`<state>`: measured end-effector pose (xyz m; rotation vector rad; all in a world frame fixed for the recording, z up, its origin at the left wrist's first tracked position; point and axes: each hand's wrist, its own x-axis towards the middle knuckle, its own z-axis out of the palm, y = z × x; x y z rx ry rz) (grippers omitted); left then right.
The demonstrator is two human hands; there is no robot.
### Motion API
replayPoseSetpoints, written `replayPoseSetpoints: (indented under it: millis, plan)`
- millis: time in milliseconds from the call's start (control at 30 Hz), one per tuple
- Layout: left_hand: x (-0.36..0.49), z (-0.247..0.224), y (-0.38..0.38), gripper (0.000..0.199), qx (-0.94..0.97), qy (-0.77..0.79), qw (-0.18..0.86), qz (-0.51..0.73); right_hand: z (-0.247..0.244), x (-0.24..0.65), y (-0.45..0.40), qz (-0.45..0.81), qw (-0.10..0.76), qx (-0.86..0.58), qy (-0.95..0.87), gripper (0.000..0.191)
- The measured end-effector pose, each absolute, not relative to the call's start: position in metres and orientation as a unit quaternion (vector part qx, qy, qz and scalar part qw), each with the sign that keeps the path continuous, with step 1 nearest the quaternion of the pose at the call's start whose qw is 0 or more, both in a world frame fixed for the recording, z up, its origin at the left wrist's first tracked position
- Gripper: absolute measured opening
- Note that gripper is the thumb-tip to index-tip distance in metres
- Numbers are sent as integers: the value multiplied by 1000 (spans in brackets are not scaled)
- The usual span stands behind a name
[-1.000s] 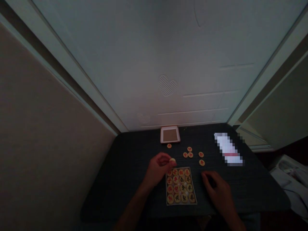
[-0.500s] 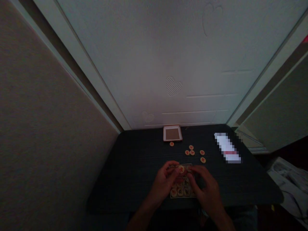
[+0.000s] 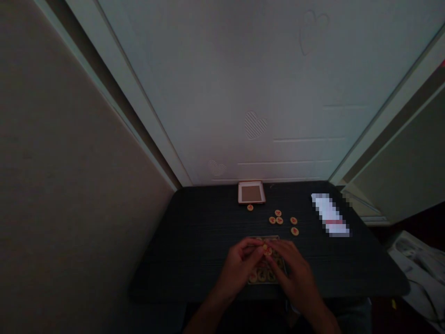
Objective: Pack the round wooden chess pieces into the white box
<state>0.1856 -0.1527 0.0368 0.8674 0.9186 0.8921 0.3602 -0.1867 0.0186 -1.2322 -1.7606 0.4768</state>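
Observation:
Above a shallow box (image 3: 264, 282) filled with round Chinese chess pieces, my two hands meet at their fingertips. A pale wooden Chinese chess piece (image 3: 267, 250) with a red character is pinched between them. My left hand (image 3: 238, 264) has its thumb and curled fingers on the piece's left side. From the right, my right hand (image 3: 295, 269) closes its thumb and fingers on the same piece. A second piece may be behind it, but the fingers hide this. Pieces with red and dark characters lie in the box, partly covered by my hands.
An open box lid (image 3: 251, 194) lies at the table's back edge, with a loose piece (image 3: 250, 208) in front. Several red-marked pieces (image 3: 279, 220) lie to its right. A blurred-out phone-like object (image 3: 330, 215) rests farther right on the dark table (image 3: 194, 232). A white door stands behind.
My right hand has moved left, its fingertips now against the piece by my left hand. The piece has tilted. The whole view has shifted slightly.

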Motion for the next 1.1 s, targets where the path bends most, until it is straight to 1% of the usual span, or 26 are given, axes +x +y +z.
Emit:
replayPoseSetpoints:
  millis: [167,300,367,500,600,767,1100]
  plan:
    - [183,34,-151,32,443,417,684,403,21,357,-189,220,460,-511,-692,33]
    - [175,32,-148,24,513,443,622,393,15,361,-195,259,477,-543,-641,24]
    - [168,27,-147,20,558,469,566,385,9,366,-199,276,478,-559,-619,21]
    - [149,9,-154,13,664,505,415,364,-5,374,-209,302,464,-580,-598,20]
    - [140,-4,-165,15,728,484,353,334,-12,375,-216,310,456,-591,-589,21]
    - [136,-11,-176,20,777,451,321,299,-19,371,-227,322,444,-605,-578,23]
    - [134,-12,-177,17,773,454,317,308,-16,363,-229,293,432,-619,-587,28]
